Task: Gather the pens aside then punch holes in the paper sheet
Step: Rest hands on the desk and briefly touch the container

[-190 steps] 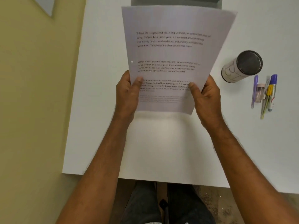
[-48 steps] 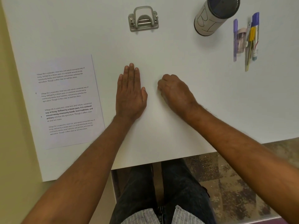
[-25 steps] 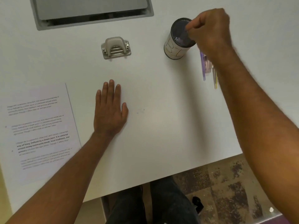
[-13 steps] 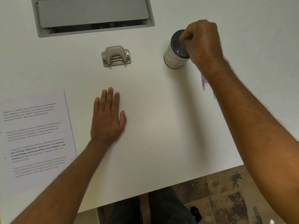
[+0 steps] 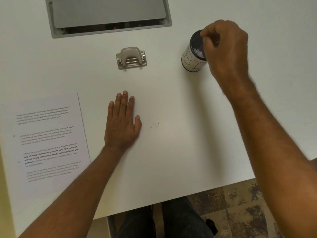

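nearest the camera, the person's legs show under the table [image 5: 180, 160] edge, and both forearms reach out over the white top. the left hand [image 5: 122, 123] lies flat, palm down, fingers straight and together, holding nothing, just as it was a second ago. off to its left the paper sheet [image 5: 49, 143] rests flat near the table's left edge, printed side up, with two small marks on its left margin that look like punched holes, though they're too small to be sure. it hasn't shifted since it was laid there.

further out, the hole punch [image 5: 131, 57] sits alone mid-table, handle up, untouched and well apart from the sheet.

now the action: the right hand [image 5: 226, 52] is curled over the rim of the cup [image 5: 192, 55], fingertips pinched at its dark mouth. whether it grips a pen can't be told, since the knuckles hide it. two seconds ago that hand rested on the table and the pens lay in a row beside the cup; now none are visible, the spot covered by the arm. something pale shows inside the cup.

the likely read: pens are going into the cup, the gathering step being finished off.

farthest away, a grey hatch [image 5: 109, 14] is set into the table.
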Tool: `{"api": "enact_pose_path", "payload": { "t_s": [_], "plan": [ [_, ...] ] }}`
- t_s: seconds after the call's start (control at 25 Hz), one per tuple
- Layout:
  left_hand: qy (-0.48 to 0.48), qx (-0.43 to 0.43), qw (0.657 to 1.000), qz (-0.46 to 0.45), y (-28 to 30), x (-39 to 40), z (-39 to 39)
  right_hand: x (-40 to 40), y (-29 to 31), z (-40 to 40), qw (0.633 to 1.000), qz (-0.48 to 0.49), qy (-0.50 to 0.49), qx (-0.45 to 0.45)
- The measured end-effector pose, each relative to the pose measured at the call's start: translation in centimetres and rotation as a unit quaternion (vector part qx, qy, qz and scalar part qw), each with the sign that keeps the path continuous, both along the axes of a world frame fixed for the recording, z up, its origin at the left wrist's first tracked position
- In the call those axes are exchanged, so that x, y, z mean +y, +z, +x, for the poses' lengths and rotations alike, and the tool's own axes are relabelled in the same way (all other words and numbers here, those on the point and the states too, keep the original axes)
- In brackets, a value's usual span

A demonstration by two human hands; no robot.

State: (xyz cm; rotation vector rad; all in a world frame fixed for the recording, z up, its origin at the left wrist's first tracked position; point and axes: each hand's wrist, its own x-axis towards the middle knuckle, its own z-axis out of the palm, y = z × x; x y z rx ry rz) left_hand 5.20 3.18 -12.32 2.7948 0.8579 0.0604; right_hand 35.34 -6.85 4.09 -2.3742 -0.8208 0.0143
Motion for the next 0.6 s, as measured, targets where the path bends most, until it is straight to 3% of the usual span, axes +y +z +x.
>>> {"api": "enact_pose_path", "payload": {
  "t_s": [0.08, 0.16, 0.28, 0.4, 0.6],
  "plan": [
    [0.0, 0.003, 1.0, -0.007, 0.3, 0.0, 0.0, -1.2, -1.4, -4.0, 0.993, 0.112, -0.016, 0.021],
    [-0.001, 0.005, 1.0, -0.013, 0.5, 0.0, 0.0, -3.0, -4.3, -9.8, 0.988, 0.139, -0.011, 0.072],
    [-0.006, 0.002, 0.999, -0.032, 0.8, 0.2, 0.1, -6.6, -9.6, -18.1, 0.992, 0.006, 0.029, 0.126],
    [-0.016, 0.0, 0.999, -0.04, 0.7, 0.6, -0.7, -8.7, -13.2, -23.1, 0.978, -0.157, 0.068, 0.116],
    [-0.014, 0.0, 1.0, -0.012, 0.2, 0.6, -2.3, -5.6, -15.1, -24.2, 0.973, -0.195, 0.119, 0.036]
  ]
}}
